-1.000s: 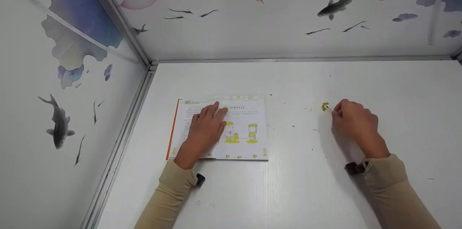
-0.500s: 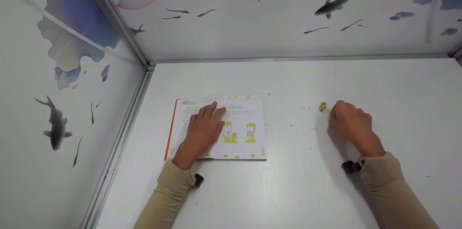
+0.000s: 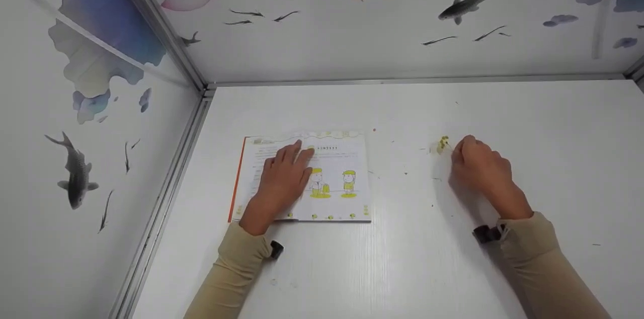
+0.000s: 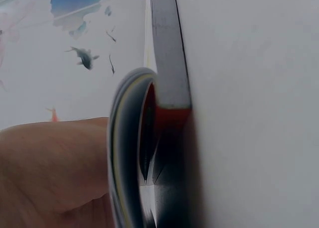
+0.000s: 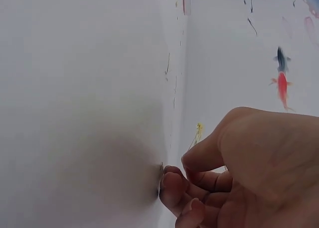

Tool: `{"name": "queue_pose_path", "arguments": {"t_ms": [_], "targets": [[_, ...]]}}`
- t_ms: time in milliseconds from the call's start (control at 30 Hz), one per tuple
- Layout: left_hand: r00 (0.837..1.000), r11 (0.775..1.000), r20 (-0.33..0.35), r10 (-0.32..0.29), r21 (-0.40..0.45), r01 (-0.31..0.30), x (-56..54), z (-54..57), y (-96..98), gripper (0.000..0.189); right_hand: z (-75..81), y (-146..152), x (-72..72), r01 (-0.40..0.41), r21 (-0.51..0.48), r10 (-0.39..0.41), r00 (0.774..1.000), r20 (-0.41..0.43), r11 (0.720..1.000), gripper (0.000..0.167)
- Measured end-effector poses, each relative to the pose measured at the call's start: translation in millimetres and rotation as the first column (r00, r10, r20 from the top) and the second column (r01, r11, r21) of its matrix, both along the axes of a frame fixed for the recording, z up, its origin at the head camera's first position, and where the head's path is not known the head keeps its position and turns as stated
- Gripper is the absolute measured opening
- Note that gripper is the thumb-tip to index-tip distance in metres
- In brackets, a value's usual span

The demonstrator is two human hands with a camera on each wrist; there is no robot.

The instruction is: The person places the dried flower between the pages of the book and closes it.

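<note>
A book [image 3: 334,163] with printed cartoon figures lies on the white table, left of centre in the head view. My left hand [image 3: 282,178] rests on its page with fingers extended. In the left wrist view, a bent cover or set of pages [image 4: 117,138] curves up beside that hand, near the book's block of pages [image 4: 172,54]. Over to the right, my right hand [image 3: 480,165] pinches a small sprig of yellow flowers [image 3: 443,144] by its thin stem. The right wrist view shows thumb and fingertips together, with the yellow blossoms [image 5: 199,127] standing out beyond the thumb.
Tiny scraps [image 3: 374,130] and short dark bits [image 3: 436,178] are scattered on the table between book and right hand. A patterned wall [image 3: 322,37] with painted fish closes off the back, and another panel [image 3: 30,198] stands at the left.
My right hand has shifted a little left, taking the flower sprig with it. My left hand stays on the page, and the head view has drifted slightly.
</note>
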State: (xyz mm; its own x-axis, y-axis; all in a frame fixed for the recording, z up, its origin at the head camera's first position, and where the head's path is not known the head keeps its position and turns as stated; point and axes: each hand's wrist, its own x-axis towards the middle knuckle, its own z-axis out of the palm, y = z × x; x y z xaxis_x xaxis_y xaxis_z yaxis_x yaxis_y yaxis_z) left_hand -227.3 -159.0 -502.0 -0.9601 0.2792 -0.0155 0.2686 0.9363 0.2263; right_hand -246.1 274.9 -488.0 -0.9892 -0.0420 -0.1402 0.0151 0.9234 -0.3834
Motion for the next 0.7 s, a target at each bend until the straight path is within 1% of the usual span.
{"name": "queue_pose_path", "arguments": {"t_ms": [133,333,500,700], "targets": [[1.0,1.0,0.008,-0.003,0.0,0.003,-0.4,-0.7,-0.4,0.051,0.2,-14,3.4,-0.021,-0.029,0.02,1.0,-0.01,0.999,0.026],[1.0,1.0,0.006,-0.004,0.005,0.003,-0.7,-1.4,-0.8,0.051,-0.4,-32,10.2,-0.065,-0.067,0.061,0.997,-0.05,0.996,0.021],[1.0,1.0,0.018,0.0,0.011,-0.001,-1.1,-2.6,-0.7,0.051,-1.8,-54,14.5,-0.119,-0.066,0.112,0.989,-0.092,0.991,0.018],[1.0,1.0,0.021,0.004,0.027,-0.004,-1.8,-2.2,-0.6,0.052,-1.7,-86,16.4,-0.181,-0.069,0.175,0.981,-0.089,0.981,0.015]]}}
